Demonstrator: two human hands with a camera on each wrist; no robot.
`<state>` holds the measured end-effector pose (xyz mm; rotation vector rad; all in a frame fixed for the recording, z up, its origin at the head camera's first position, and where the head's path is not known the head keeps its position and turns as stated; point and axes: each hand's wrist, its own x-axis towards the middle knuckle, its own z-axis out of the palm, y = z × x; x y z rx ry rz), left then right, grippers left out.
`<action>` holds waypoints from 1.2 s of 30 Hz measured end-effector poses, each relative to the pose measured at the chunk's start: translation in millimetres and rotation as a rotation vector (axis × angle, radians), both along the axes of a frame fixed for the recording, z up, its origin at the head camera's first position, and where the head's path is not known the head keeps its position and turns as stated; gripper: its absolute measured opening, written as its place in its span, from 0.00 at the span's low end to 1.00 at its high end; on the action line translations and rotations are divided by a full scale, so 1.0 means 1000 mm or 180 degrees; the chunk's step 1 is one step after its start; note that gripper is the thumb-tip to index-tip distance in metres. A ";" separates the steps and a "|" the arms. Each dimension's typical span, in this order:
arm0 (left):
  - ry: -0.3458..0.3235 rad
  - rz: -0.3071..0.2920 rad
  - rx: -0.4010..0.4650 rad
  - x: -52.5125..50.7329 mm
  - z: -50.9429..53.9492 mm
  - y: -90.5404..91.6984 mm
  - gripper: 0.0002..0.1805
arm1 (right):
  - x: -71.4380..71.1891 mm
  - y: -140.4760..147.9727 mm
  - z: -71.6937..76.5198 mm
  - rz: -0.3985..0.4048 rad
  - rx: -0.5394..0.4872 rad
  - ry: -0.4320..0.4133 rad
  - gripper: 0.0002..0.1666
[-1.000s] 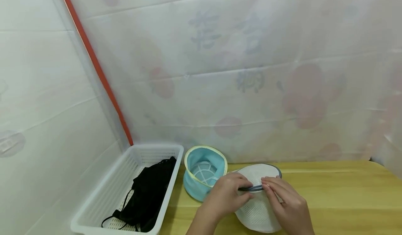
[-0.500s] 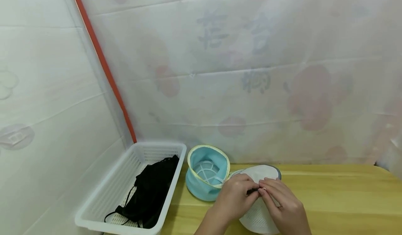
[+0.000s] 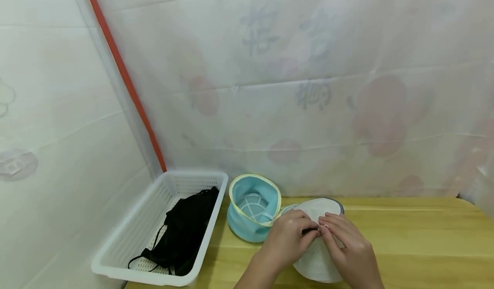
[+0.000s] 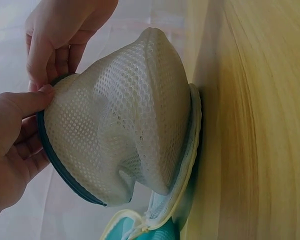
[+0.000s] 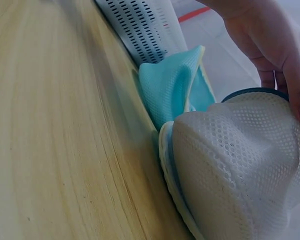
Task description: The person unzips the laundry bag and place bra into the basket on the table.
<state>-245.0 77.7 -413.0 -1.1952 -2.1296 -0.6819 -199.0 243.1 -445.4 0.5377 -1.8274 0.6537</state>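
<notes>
A white mesh laundry bag (image 3: 318, 263) with a dark blue-grey edge stands on the wooden table. Both hands are at that edge, close together. My left hand (image 3: 287, 237) pinches the dark edge between thumb and fingers; the left wrist view shows its thumb (image 4: 32, 102) on the rim. My right hand (image 3: 349, 246) pinches the same edge just beside it, with a tiny pale loop (image 3: 326, 226) at its fingertips. In the right wrist view the mesh sags in folds below the rim. The fingertips hide what lies between them.
A light-blue mesh bag (image 3: 247, 233) with yellow trim stands with its mouth upward, left of the white one. Farther left is a white perforated basket (image 3: 127, 229) with a black strappy garment (image 3: 189, 224) inside. Pale printed sheeting (image 3: 247, 121) hangs behind the table (image 3: 417, 242).
Over the past second the hands have drawn closer together, covering the stretch of blue-grey edge that showed between them. The whole head view has shifted slightly.
</notes>
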 end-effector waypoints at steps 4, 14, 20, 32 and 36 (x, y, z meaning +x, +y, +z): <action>-0.0047 -0.0084 0.0030 -0.001 0.001 -0.001 0.03 | 0.003 0.000 0.001 -0.0052 -0.0013 -0.0090 0.18; -0.0056 -0.0079 0.0046 -0.001 0.003 -0.002 0.04 | 0.000 0.001 0.005 -0.0055 -0.0019 -0.0033 0.19; -0.0140 -0.0061 -0.0025 0.000 0.004 -0.002 0.03 | 0.002 0.006 0.004 -0.0101 -0.0034 -0.0048 0.18; -0.0199 -0.0004 -0.0081 0.001 0.004 -0.002 0.03 | 0.019 0.000 0.023 -0.0634 -0.0468 -0.1460 0.06; -0.0188 0.0026 -0.0104 0.002 0.005 -0.003 0.04 | 0.022 0.000 0.028 -0.0467 -0.0713 -0.2197 0.13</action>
